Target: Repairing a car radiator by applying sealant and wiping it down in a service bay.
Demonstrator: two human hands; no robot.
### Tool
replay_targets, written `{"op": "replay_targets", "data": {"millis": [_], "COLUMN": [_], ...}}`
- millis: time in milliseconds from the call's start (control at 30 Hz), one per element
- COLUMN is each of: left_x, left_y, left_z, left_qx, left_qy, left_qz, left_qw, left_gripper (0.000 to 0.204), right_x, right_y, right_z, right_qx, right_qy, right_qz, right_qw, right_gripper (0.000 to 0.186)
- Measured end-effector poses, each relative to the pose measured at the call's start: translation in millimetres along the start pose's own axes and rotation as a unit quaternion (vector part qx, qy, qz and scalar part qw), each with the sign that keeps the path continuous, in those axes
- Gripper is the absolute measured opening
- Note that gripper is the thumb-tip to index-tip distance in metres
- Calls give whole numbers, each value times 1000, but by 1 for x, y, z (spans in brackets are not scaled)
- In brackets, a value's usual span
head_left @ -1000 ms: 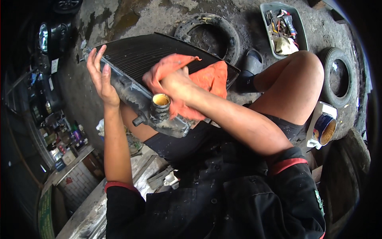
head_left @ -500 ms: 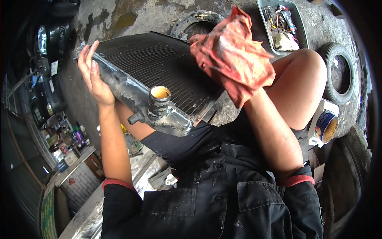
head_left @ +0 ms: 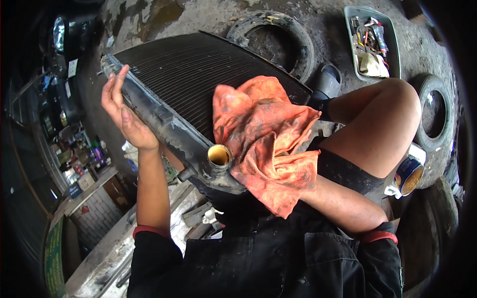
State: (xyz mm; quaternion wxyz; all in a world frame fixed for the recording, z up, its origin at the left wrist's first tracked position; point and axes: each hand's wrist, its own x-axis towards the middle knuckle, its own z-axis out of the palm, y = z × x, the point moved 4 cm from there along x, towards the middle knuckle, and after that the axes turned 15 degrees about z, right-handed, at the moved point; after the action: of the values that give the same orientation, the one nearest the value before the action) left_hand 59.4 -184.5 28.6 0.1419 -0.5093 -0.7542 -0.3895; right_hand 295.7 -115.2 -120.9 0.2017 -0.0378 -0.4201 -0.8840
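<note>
A: From the head camera, what has each hand got?

B: The left hand (head_left: 124, 116) lies with fingers nearly straight and palm flat against the grimy end tank of a car radiator (head_left: 198, 84). It looks like a bracing hold, not a closed grasp, probably to keep the core tilted up across the lap. The right hand is under the orange rag (head_left: 266, 149), so I cannot tell how far it is closed; the forearm runs up into the cloth, and the rag seems bunched around it.

A: Where does the radiator sit?

B: Across the person's thighs, its finned face turned up and away, its near tank toward the chest. The yellowish filler neck (head_left: 219, 155) points up at the camera, just beside the rag's lower edge. The rag lies draped over the core's near right part, touching it.

A: Anything around?

B: An old tyre (head_left: 293, 37) on the ground beyond the radiator, a second tyre (head_left: 435, 114) past the bare knee, a grey tray of small tools (head_left: 372, 42), and a tin can (head_left: 410, 174) by the thigh.

A: What can't you make out?

B: The radiator's right edge is hidden under the rag and leg. The shelves at the left rim are dark and warped, their contents unclear.
</note>
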Motion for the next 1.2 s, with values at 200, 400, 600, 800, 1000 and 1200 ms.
{"op": "replay_targets", "data": {"millis": [200,400,600,800,1000,1200], "left_x": [-11,-13,-20,-29,-43,-54], "left_y": [-6,-15,-15,-18,-13,-15], "left_z": [-8,-9,-12,-15,-27,-41], "left_qx": [-2,8,-35,-24,-164,-104], "left_qy": [-20,-40,1,-2,46,38], "left_qz": [-35,-67,-107,-142,-148,-126], "left_qw": [999,997,994,990,974,986], "left_gripper": [68,75,77,78,69,69], "right_x": [41,87,61,-76,4,40], "right_y": [-7,-4,15,-22,-61,-51], "right_z": [-6,-15,50,57,19,18], "right_qx": [62,124,218,252,287,270], "right_qy": [31,51,489,358,227,117], "right_qz": [18,22,84,37,-46,-119], "right_qw": [997,991,840,898,929,948], "right_gripper": [59,56,52,47,43,40]}}
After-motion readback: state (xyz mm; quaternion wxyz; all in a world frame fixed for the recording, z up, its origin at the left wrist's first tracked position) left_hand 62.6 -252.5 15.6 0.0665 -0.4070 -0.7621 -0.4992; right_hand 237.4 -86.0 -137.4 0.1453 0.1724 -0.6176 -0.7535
